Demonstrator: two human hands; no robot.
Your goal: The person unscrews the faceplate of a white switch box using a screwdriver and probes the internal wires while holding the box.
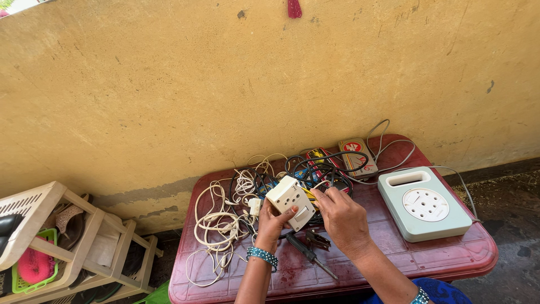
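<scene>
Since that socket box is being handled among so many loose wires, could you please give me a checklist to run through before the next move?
1. Left hand grips the socket box: ok, fingers wrap its lower edge.
2. Right hand is at the box's right side: ok; what its fingertips pinch, cannot tell.
3. Screwdriver within reach: ok, lying on the table below the hands.
4. Cables clear of the work: not ok, a tangle lies directly behind the box.
5. Box disconnected from power: cannot tell.
6. Extension board out of the way: ok, apart to the right.
</scene>
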